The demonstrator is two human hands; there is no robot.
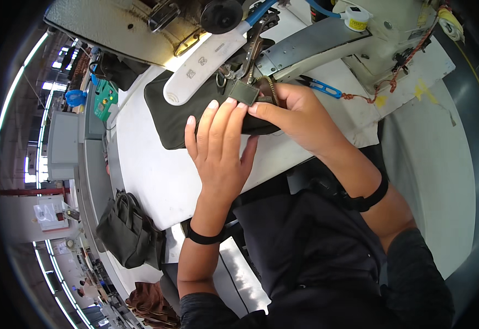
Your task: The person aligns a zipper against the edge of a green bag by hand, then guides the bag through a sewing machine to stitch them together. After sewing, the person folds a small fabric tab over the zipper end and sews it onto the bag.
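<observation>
A dark olive fabric bag piece (168, 118) lies on the white sewing table under the machine. My left hand (217, 145) rests on it with fingers stretched out, their tips at the lower edge of a small green square patch (243, 93). My right hand (308, 118) is closed on the bag piece just right of the patch, thumb on top and the other fingers partly hidden. Beside those fingers curves a brass-toothed zipper (273, 90). The sewing machine's presser foot (250, 68) is just beyond the patch; whether it touches the fabric I cannot tell.
The white lamp arm (204, 68) hangs over the cloth's left part. Blue thread snips (324, 88) on an orange cord lie right of my right hand. A green control box (105, 100) stands at the left, with dark bags (130, 230) lower left and brown material (152, 304) below.
</observation>
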